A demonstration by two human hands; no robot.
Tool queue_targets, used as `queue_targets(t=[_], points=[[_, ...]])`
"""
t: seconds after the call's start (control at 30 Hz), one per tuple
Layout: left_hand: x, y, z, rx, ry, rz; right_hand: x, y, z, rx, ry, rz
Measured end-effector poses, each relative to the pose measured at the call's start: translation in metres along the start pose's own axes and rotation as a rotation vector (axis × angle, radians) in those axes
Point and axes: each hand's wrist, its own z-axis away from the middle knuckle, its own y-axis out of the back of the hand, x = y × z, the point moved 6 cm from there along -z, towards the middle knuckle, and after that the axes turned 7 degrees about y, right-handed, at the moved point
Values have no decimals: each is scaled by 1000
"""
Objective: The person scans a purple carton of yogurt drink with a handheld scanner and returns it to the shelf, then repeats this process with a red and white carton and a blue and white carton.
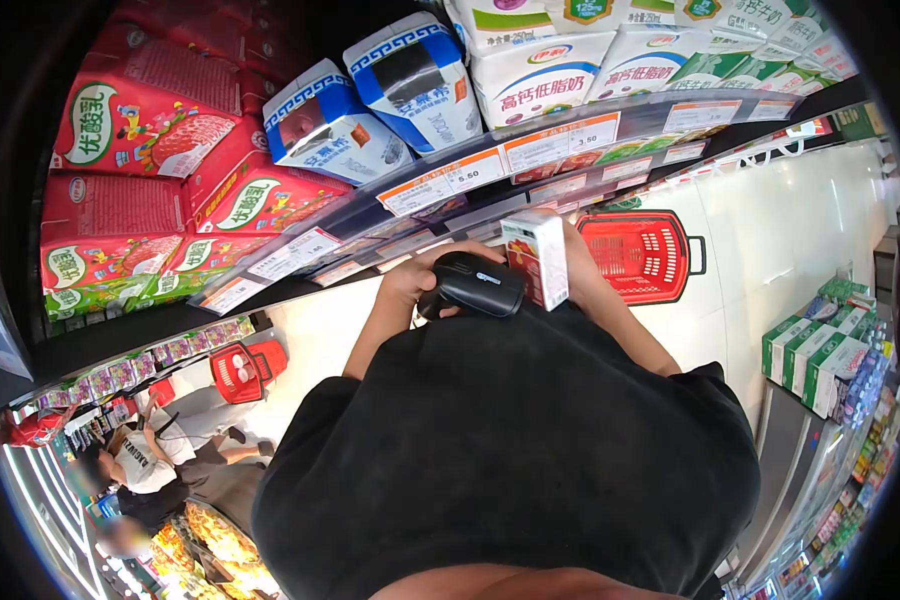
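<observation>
A black handheld scanner [478, 284] is gripped in my left hand [410, 283], in front of my chest. Beside it, my right hand [583, 268] holds a small white and red carton [536, 260] upright, its fingers wrapped round the far side and partly hidden. The scanner's head points toward the carton's red face, very close to it. Just beyond both hands runs the shelf edge with price labels [560, 141]. On the shelf stand blue and white cartons [415, 85], red cartons [135, 120] and white milk cartons [540, 80].
A red shopping basket [630, 257] is on the floor beyond my right hand. Green and white boxes [820, 362] are stacked at the right. Lower left, two people [150, 455] are near another red basket [237, 372].
</observation>
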Motion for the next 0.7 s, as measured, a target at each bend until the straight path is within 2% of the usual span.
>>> queue_targets(t=[0.07, 0.13, 0.2, 0.27, 0.33, 0.37, 0.43, 0.53, 0.6, 0.7], points=[[0, -4, 0, -77, 2, -47, -10, -8, 2, -21, 200, 612], [0, -3, 3, -59, -10, -23, -12, -14, 8, -78, 239, 567], [0, -3, 5, -81, -51, 0, -13, -13, 15, 17, 204, 371], [0, -6, 6, -67, -63, 19, -18, -12, 18, 2, 221, 396], [-2, -8, 7, -51, -73, 42, -16, -5, 14, 18, 221, 238], [-2, -9, 8, -67, -72, 81, -10, -3, 13, -25, 157, 169], [2, -11, 11, -82, -71, 118, -10, -4, 14, -42, 158, 250], [0, -5, 11, 21, 15, -16, -15, -10, 13, -52, 165, 320], [-3, -5, 6, -34, -26, -28, -18, -9, 15, 86, 146, 368], [-3, -13, 1, -47, -32, 1, -15, 0, 10, 104, 140, 308]])
